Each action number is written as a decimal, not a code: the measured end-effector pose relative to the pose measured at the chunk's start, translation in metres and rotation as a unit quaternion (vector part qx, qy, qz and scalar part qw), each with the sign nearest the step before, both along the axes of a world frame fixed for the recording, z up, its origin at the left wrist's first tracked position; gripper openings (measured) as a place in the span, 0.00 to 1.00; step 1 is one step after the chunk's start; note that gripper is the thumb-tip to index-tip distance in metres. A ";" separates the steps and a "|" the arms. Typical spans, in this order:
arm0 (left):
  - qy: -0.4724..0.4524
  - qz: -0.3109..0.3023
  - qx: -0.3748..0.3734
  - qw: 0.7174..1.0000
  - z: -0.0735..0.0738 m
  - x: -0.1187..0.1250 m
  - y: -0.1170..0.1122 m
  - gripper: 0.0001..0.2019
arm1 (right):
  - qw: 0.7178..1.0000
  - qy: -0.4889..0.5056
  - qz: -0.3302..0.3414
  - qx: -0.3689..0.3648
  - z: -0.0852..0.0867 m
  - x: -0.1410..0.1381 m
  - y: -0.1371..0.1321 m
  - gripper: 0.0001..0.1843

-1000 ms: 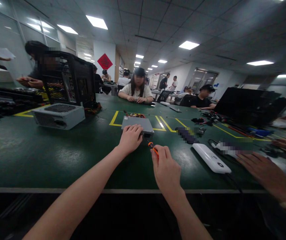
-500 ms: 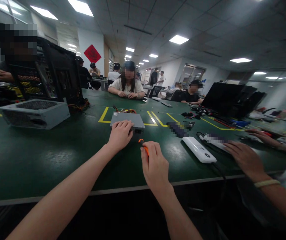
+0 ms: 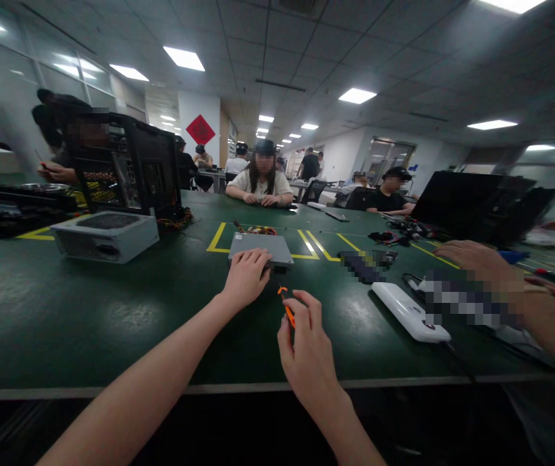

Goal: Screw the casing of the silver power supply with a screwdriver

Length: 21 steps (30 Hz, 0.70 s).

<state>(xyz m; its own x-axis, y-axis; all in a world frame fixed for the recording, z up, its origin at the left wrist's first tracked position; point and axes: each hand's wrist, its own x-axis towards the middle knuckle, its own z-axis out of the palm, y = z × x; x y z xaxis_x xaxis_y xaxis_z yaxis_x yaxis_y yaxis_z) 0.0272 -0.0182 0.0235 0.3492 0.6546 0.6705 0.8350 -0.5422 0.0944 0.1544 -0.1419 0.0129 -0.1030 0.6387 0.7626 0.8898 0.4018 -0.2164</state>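
Observation:
A small flat grey power supply unit (image 3: 262, 244) lies on the green table, with a bundle of coloured wires (image 3: 258, 230) at its far side. My left hand (image 3: 247, 278) grips its near left part, fingers over the top and thumb at the front edge. In my right hand (image 3: 306, 336) is a screwdriver (image 3: 287, 307) with an orange and black handle. Its thin shaft points at the unit's near side, but the tip is too small to make out. My right fingers are bent loosely around the handle.
A larger grey power supply (image 3: 105, 236) and an open black computer case (image 3: 129, 168) stand at left. To the right are a white power bank (image 3: 408, 310) with a cable, a co-worker's hand (image 3: 476, 259) and a dark monitor (image 3: 462, 204). Another person (image 3: 261, 181) sits opposite.
The view has shifted, moving the scene right and down. My right fingers have loosened around the screwdriver, and its shaft now shows. The co-worker's hand at right has lifted from the white object.

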 end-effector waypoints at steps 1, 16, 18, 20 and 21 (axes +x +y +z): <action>0.000 -0.002 0.000 1.000 0.000 0.000 0.000 0.14 | 1.000 -0.007 0.012 0.008 -0.001 -0.001 0.000 0.12; 0.001 -0.002 0.011 1.000 0.000 0.000 -0.001 0.14 | 0.999 -0.015 0.032 0.041 0.000 0.010 0.004 0.12; 0.001 -0.002 0.011 1.000 0.000 -0.001 -0.001 0.14 | 0.998 -0.028 0.005 0.047 0.000 0.011 0.005 0.11; 0.002 -0.003 0.010 1.000 0.000 -0.001 -0.002 0.15 | 0.999 -0.023 -0.032 0.036 0.003 0.014 0.006 0.10; 0.002 -0.004 0.010 1.000 0.000 -0.001 -0.002 0.15 | 0.999 -0.015 -0.037 0.026 0.005 0.015 0.005 0.10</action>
